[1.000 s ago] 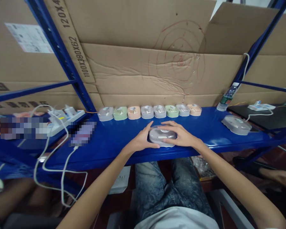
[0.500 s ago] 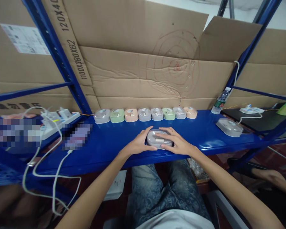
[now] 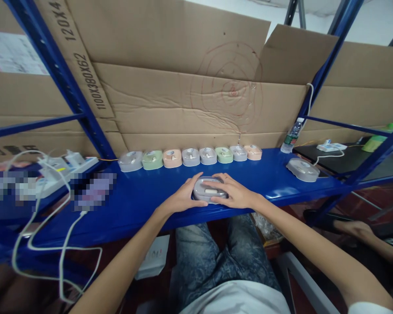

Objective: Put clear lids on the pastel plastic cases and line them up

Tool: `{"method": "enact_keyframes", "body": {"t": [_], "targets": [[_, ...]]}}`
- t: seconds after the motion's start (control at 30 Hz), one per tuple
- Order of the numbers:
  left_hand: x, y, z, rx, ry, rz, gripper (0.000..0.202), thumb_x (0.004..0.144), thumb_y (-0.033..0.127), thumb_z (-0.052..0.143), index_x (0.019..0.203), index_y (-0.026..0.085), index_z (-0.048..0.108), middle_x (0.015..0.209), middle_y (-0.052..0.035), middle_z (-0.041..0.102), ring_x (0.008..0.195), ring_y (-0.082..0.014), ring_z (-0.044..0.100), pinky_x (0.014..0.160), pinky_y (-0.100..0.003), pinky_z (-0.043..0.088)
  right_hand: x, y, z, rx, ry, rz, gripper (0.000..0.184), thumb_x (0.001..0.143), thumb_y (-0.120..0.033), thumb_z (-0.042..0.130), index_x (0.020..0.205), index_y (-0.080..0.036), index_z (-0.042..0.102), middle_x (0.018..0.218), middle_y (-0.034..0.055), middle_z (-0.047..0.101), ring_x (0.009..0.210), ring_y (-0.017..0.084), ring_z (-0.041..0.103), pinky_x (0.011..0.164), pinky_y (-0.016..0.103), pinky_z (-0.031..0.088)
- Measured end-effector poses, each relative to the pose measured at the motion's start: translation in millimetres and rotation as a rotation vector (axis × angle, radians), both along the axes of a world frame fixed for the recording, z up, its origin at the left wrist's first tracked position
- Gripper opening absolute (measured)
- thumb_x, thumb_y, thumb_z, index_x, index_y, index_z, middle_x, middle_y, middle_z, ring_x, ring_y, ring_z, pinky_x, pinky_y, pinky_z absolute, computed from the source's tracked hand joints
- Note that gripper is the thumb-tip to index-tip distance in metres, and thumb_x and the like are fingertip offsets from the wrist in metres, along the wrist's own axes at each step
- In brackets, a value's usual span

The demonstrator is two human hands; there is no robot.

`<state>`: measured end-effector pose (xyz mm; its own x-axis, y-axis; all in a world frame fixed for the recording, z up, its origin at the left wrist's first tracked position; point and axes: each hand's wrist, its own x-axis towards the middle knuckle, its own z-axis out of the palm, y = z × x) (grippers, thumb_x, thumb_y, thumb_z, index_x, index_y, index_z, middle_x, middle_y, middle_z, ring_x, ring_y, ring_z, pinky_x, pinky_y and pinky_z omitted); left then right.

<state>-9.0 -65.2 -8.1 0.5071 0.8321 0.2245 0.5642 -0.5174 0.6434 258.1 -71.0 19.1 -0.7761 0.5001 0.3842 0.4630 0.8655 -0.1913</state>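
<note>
A grey oval plastic box with a pale rectangular piece on its lid (image 3: 205, 185) rests near the front edge of the blue shelf (image 3: 144, 196). My left hand (image 3: 183, 195) curves around its left end, thumb along the near side. From the right, my right hand (image 3: 234, 192) grips the other end, with fingers reaching over the lid. The underside of the box and some fingertips are hidden. Behind it, along the back, runs a row of similar boxes in grey, green (image 3: 152, 160) and orange (image 3: 172, 158).
Another grey box (image 3: 303, 170) lies at the right beside a water bottle (image 3: 291, 136). To the left are a blurred-out phone-like object (image 3: 94, 192), a power strip (image 3: 81, 168) and looping white cables (image 3: 63, 253). Cardboard (image 3: 170, 96) walls the back. Another person's arm (image 3: 363, 233) shows at far right.
The view has turned slightly to the right, so the scene sits further left. Both hands keep their hold on the grey box, with little visible change in grip.
</note>
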Motion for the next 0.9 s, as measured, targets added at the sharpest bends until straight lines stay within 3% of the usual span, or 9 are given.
{"method": "enact_keyframes", "body": {"t": [0.2, 0.47, 0.6, 0.73, 0.9], "targets": [[3, -2, 2.0, 0.023, 0.015, 0.008, 0.114, 0.077, 0.059, 0.085, 0.167, 0.028, 0.022, 0.169, -0.0145, 0.035, 0.152, -0.0416, 0.038, 0.124, -0.056, 0.033, -1, 1, -3.2, -0.002, 0.01, -0.022, 0.063, 0.103, -0.053, 0.062, 0.159, -0.027, 0.049, 0.149, 0.0175, 0.054, 0.138, 0.032, 0.048, 0.114, 0.055, 0.043], [2, -2, 1.7, 0.112, 0.068, 0.036, 0.104, 0.075, 0.061, 0.085, 0.159, 0.024, 0.038, 0.163, -0.0148, 0.043, 0.151, -0.039, 0.04, 0.124, -0.052, 0.036, -5, 5, -13.3, 0.024, 0.036, -0.063, 0.066, 0.099, -0.055, 0.067, 0.156, -0.027, 0.052, 0.148, 0.0173, 0.054, 0.137, 0.033, 0.049, 0.112, 0.053, 0.046], [1, -3, 0.0, 0.066, 0.106, 0.081, 0.12, 0.074, 0.068, 0.084, 0.167, 0.022, 0.023, 0.17, -0.0173, 0.035, 0.156, -0.041, 0.034, 0.126, -0.053, 0.033, -2, 6, -13.1, 0.044, 0.014, -0.09, 0.07, 0.098, -0.057, 0.067, 0.16, -0.031, 0.047, 0.147, 0.0162, 0.054, 0.137, 0.032, 0.05, 0.11, 0.049, 0.047], [1, -3, 0.6, 0.007, 0.115, 0.098, 0.132, 0.074, 0.073, 0.081, 0.171, 0.026, 0.004, 0.169, -0.0145, 0.04, 0.16, -0.0416, 0.027, 0.128, -0.059, 0.025, 21, 8, -9.4, 0.138, -0.105, -0.346, 0.068, 0.1, -0.065, 0.056, 0.16, -0.034, 0.046, 0.142, 0.0179, 0.058, 0.129, 0.035, 0.056, 0.104, 0.05, 0.046], [1, -4, 4.9, 0.02, 0.137, 0.092, 0.12, 0.077, 0.075, 0.078, 0.17, 0.028, 0.02, 0.169, -0.0137, 0.04, 0.157, -0.0416, 0.033, 0.126, -0.057, 0.031, 77, 14, -11.6, 0.338, -0.276, -0.825, 0.073, 0.102, -0.07, 0.044, 0.154, -0.021, 0.053, 0.127, 0.0212, 0.068, 0.123, 0.041, 0.053, 0.113, 0.059, 0.029]]}}
